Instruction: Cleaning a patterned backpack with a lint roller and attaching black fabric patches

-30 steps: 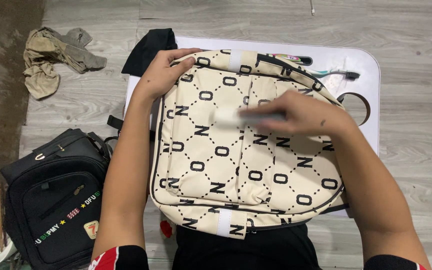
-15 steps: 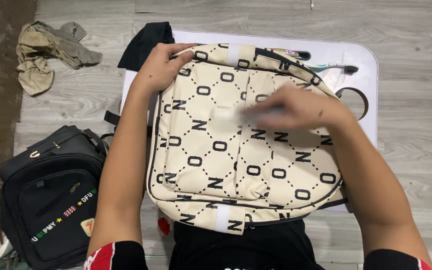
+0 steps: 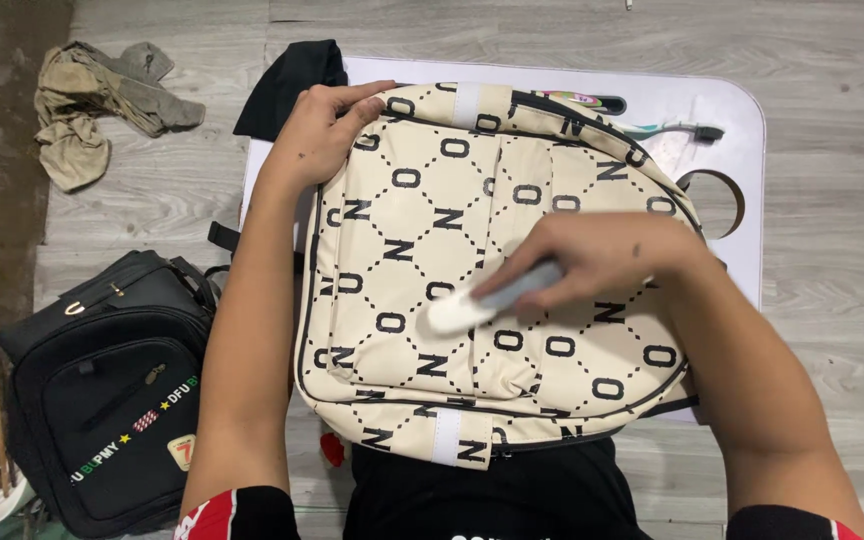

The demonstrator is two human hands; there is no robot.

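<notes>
While a black backpack (image 3: 102, 390) sits on the wooden floor (image 3: 832, 60) well out to the left of the left hand (image 3: 322, 135), with a crumpled brownish rag (image 3: 92, 105) lying farther up on that side, the work itself happens on a low white table (image 3: 722, 110). The left hand lies flat with its fingers curled over the top left edge of a cream backpack (image 3: 422, 200) patterned with black letters, pressing it down; it grips nothing else. Just above this hand a piece of black cloth (image 3: 292, 80) hangs over the table's corner. The cream backpack lies face up across the table, covering most of it, its bottom edge toward the person. To the right, the right hand (image 3: 602, 265) is closed around a small grey-handled tool with a white tip (image 3: 462, 310), perhaps a brush or an eraser, though the blur makes it hard to say; the tip touches the bag's front pocket near the middle. Beyond the right hand, a toothbrush (image 3: 667, 130) lies on the table beside the bag's top, near a round cut-out in the tabletop.
</notes>
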